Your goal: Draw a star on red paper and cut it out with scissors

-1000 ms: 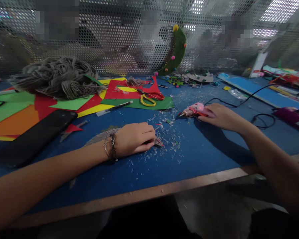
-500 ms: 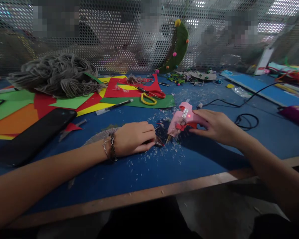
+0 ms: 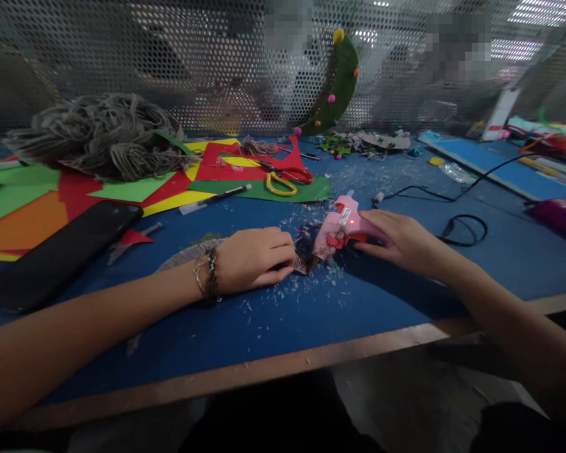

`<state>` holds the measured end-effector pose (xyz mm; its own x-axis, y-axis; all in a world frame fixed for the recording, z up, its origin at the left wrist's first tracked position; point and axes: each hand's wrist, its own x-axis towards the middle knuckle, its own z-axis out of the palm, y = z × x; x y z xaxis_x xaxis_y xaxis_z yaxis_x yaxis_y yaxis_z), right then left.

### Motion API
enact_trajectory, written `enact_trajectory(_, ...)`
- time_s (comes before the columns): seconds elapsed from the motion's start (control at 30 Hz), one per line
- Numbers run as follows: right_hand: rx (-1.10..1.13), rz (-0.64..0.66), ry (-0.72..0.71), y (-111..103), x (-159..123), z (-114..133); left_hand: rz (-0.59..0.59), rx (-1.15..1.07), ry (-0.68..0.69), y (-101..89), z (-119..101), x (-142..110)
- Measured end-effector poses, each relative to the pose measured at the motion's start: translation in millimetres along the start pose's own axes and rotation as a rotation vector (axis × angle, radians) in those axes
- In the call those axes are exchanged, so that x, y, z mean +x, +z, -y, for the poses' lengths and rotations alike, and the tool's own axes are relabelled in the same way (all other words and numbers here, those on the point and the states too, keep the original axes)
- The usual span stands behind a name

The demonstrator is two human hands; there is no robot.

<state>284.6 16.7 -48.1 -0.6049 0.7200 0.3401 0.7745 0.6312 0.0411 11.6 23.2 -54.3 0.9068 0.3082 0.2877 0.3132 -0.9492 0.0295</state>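
My right hand (image 3: 400, 242) is wrapped round the handle of a pink hot glue gun (image 3: 337, 229) with a red trigger and a small lit light. Its nozzle points down and left, close to the end of a grey, yarn-wrapped curved piece (image 3: 188, 253) lying on the blue table. My left hand (image 3: 257, 258), with bracelets at the wrist, presses this piece down with its fingers together and curled. My palm and fingers hide the middle of the piece; its striped end (image 3: 300, 264) shows past my fingertips.
Red-and-yellow scissors (image 3: 285, 179) and a pen (image 3: 224, 196) lie on coloured sheets behind my left hand. A grey yarn heap (image 3: 108, 138) and black phone (image 3: 66, 258) are left. The glue gun's black cord (image 3: 415, 194) runs right. A green crescent (image 3: 346, 82) leans against the perforated screen.
The glue gun in my right hand has moved slightly left, its nozzle nearer the striped end of the grey piece. My left hand stays almost where it was.
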Motion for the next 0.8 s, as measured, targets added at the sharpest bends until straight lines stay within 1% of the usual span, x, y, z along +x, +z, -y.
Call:
enact_trajectory(0.07,-0.014,-0.024,-0.023,0.5,-0.2,-0.4,0.0,0.001,0.002,-0.2,-0.3,0.2)
enact_trajectory(0.17,-0.019,-0.026,-0.035,0.4,-0.8,-0.6,-0.011,0.002,0.005,-0.6,-0.6,0.9)
enact_trajectory(0.37,-0.013,-0.002,0.0,0.3,-1.4,-0.1,-0.01,-0.001,0.006,-1.3,-1.3,0.9)
enact_trajectory(0.63,-0.012,0.01,-0.005,-1.5,-1.5,-1.9,-0.006,-0.005,-0.002,0.7,0.6,1.3)
enact_trajectory(0.8,-0.007,0.02,0.026,-1.3,-2.1,-2.7,-0.01,-0.013,0.0,1.3,-0.2,1.2)
